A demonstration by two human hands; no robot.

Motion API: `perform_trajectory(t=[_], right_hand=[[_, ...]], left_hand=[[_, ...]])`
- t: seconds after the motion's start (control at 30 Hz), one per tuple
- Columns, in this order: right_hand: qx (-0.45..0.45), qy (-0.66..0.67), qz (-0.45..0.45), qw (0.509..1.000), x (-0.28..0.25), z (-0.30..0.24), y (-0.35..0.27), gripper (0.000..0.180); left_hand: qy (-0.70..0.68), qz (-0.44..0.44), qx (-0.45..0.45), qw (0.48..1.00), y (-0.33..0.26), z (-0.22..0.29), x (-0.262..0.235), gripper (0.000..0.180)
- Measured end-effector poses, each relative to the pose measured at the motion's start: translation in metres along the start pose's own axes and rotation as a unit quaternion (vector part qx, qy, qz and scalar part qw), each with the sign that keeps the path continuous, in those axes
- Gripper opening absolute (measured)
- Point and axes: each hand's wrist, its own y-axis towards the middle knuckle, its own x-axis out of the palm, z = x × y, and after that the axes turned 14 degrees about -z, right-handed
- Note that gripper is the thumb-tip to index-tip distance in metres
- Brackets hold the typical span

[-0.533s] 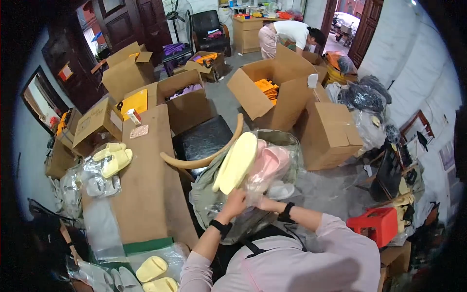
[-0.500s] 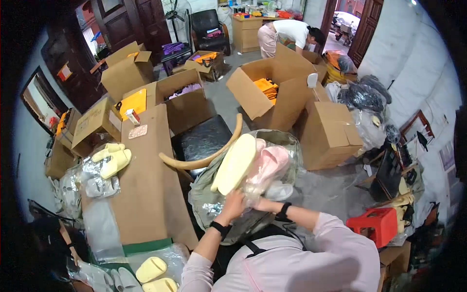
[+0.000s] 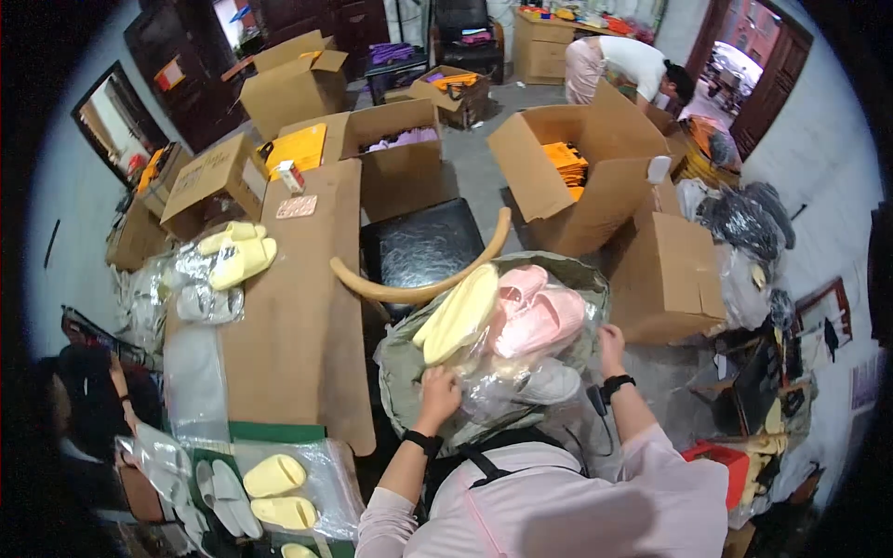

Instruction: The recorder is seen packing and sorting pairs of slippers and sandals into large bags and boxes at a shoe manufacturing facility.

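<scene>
A large sack (image 3: 577, 279) of bagged slippers stands in front of me. My left hand (image 3: 437, 388) grips a clear plastic bag holding a yellow pair of slippers (image 3: 458, 314), which leans up out of the sack. My right hand (image 3: 611, 339) rests on the sack's right side, next to a pink pair of slippers (image 3: 539, 314) in plastic. A grey pair (image 3: 549, 379) lies lower in the sack between my hands. Both wrists wear black bands.
A long cardboard-covered table (image 3: 298, 316) on my left carries bagged yellow slippers (image 3: 237, 256) and more pairs (image 3: 274, 488) at its near end. A black chair (image 3: 423, 246) stands ahead. Open cardboard boxes (image 3: 577, 177) surround it. A person (image 3: 633, 65) bends over at the back; another sits at the left (image 3: 84, 409).
My right hand has moved away from my left, out to the right side of the sack. The yellow pair stays raised in my left hand.
</scene>
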Motion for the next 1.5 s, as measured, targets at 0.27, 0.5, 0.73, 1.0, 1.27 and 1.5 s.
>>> perform_trajectory(t=[0.27,0.5,0.73,1.0,1.27,1.5], right_hand=[[0.269,0.074,-0.092,0.956,0.011,0.141,0.044,0.057],[0.136,-0.285,-0.132,0.940,0.018,0.130,0.053,0.032],[0.065,-0.104,-0.050,0.991,0.037,0.114,0.047,0.030],[0.007,-0.074,-0.081,0.994,0.054,0.006,-0.028,0.036],[0.012,-0.098,-0.017,0.995,0.047,0.047,-0.012,0.026],[0.075,-0.174,-0.075,0.979,0.035,0.038,-0.019,0.031]], left_hand=[[-0.347,0.244,-0.138,0.895,-0.041,-0.032,-0.007,0.018],[-0.124,0.169,-0.266,0.941,-0.068,-0.057,0.004,0.044],[-0.017,0.194,-0.366,0.910,-0.078,-0.085,0.026,0.042],[0.043,-0.032,-0.158,0.986,-0.027,-0.094,0.058,0.040],[0.080,-0.214,0.042,0.973,0.011,-0.079,0.109,0.037],[0.098,-0.306,0.139,0.937,0.020,-0.083,0.154,0.035]])
